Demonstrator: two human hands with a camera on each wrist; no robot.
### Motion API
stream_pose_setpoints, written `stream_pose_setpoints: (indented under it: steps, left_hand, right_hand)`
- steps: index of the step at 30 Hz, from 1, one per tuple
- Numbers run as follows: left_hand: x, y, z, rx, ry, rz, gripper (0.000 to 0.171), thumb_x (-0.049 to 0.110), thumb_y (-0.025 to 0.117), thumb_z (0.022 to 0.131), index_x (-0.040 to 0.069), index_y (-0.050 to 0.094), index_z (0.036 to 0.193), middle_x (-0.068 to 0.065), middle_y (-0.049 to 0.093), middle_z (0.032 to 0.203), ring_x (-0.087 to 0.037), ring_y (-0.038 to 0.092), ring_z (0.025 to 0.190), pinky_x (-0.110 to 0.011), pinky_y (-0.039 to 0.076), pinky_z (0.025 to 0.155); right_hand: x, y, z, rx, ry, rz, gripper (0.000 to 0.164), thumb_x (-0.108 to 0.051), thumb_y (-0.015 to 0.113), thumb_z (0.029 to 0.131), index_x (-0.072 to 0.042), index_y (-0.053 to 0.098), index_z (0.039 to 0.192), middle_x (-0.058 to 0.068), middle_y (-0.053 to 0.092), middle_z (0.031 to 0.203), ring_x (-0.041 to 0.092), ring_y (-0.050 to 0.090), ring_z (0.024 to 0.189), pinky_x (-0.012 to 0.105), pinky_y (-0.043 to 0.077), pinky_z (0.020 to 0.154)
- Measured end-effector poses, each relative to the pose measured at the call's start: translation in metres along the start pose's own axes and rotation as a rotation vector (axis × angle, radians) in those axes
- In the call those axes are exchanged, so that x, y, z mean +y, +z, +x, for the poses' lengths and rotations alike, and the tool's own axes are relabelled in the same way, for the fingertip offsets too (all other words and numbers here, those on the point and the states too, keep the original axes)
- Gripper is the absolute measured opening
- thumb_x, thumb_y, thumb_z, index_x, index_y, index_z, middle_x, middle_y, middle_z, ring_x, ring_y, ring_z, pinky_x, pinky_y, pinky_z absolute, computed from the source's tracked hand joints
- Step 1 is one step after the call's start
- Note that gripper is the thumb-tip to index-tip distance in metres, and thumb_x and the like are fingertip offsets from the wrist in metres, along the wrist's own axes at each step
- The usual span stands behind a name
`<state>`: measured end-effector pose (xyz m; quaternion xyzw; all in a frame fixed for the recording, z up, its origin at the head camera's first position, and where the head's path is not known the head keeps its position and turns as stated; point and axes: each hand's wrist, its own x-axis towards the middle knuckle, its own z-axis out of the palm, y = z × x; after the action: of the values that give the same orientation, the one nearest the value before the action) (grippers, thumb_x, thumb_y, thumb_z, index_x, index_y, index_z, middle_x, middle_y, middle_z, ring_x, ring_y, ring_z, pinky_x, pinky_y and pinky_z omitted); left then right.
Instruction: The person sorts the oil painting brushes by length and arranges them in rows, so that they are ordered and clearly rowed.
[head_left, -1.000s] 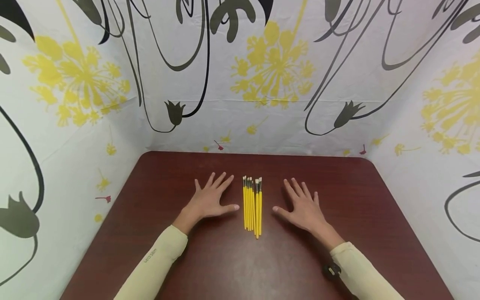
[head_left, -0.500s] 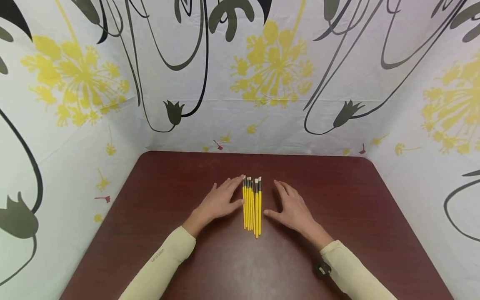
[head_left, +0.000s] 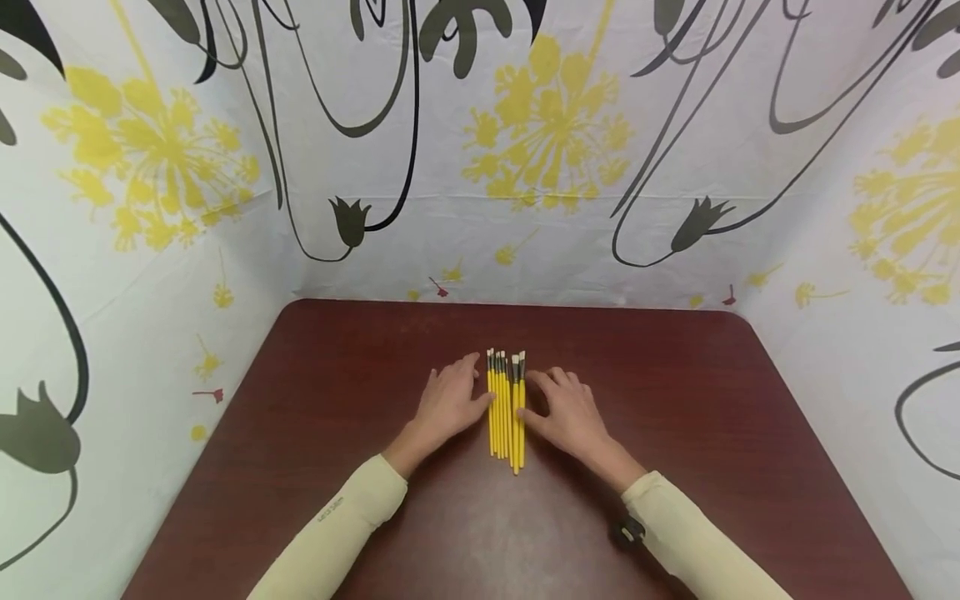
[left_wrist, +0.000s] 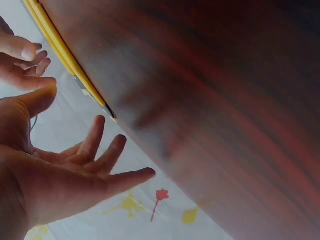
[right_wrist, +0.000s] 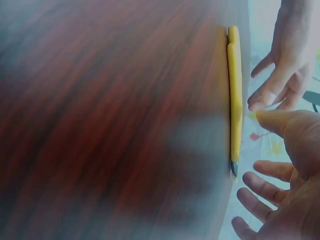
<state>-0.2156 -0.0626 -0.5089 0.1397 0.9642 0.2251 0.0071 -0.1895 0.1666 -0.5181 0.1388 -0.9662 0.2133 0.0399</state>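
Several yellow paintbrushes (head_left: 498, 417) lie side by side on the table, black ferrules and pale bristles pointing away from me. Close on their left is my left hand (head_left: 447, 398), fingers loosely bent and thumb over the outermost handle. On the other side my right hand (head_left: 572, 410) has its thumb tip at the right-hand brush. Both wrist views show fingers spread with nothing between them: the left hand (left_wrist: 55, 175) and the right hand (right_wrist: 300, 175) seem to hover by the brushes. Whether either thumb touches a handle I cannot tell.
The dark red-brown table (head_left: 465, 533) has rounded far corners. A white sheet (head_left: 420, 167) printed with yellow and grey flowers hangs behind it and on both sides. A small black device (head_left: 628, 531) sits at the right wrist.
Both hands have moved inward from wide apart to the two sides of the paintbrushes, and their spread fingers have drawn together and bent a little. The brushes have stayed in place.
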Motion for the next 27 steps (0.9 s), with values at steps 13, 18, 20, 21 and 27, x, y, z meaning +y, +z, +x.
stream_pose_setpoints:
  steps: [13,18,20,21,27]
  left_hand:
    - [0.006,0.004,0.008,0.011,-0.023,-0.008,0.06,0.041,0.078,0.095,0.009,0.057,0.141,-0.004,0.072,0.111,-0.017,0.068,0.09,-0.032,0.053,0.069]
    - [0.009,-0.002,0.011,-0.073,-0.066,-0.061,0.041,0.041,0.076,0.097,0.01,0.065,0.123,0.0,0.071,0.094,-0.013,0.063,0.071,-0.029,0.048,0.06]
    - [0.01,-0.004,0.012,-0.105,-0.089,-0.059,0.036,0.041,0.075,0.097,0.011,0.067,0.115,0.002,0.069,0.087,-0.013,0.06,0.066,-0.029,0.045,0.057]
    - [0.01,-0.005,0.012,-0.115,-0.098,-0.049,0.034,0.041,0.075,0.097,0.012,0.067,0.112,0.002,0.068,0.085,-0.013,0.059,0.065,-0.029,0.044,0.056]
    - [0.007,-0.004,0.015,-0.159,-0.108,-0.008,0.033,0.044,0.074,0.098,0.019,0.065,0.077,0.007,0.053,0.065,-0.011,0.046,0.056,-0.028,0.033,0.05]
  right_hand:
    - [-0.019,0.007,0.016,0.017,0.025,-0.024,0.044,-0.043,0.083,0.091,-0.015,0.075,0.124,0.002,0.067,0.093,0.02,0.054,0.083,0.038,0.038,0.074]
    - [-0.024,0.011,0.023,0.008,0.049,-0.009,0.034,-0.039,0.082,0.092,-0.014,0.077,0.115,0.001,0.068,0.089,0.017,0.054,0.076,0.035,0.04,0.069]
    - [-0.024,0.013,0.025,0.007,0.056,0.002,0.029,-0.036,0.082,0.093,-0.014,0.077,0.111,0.001,0.069,0.088,0.016,0.054,0.072,0.033,0.041,0.066]
    - [-0.025,0.013,0.026,0.007,0.06,0.008,0.027,-0.035,0.082,0.093,-0.014,0.077,0.109,0.001,0.069,0.087,0.015,0.054,0.07,0.033,0.041,0.064]
    - [-0.029,0.018,0.027,-0.005,0.088,0.028,0.022,-0.037,0.081,0.093,-0.016,0.074,0.094,-0.002,0.068,0.078,0.013,0.054,0.06,0.03,0.042,0.057]
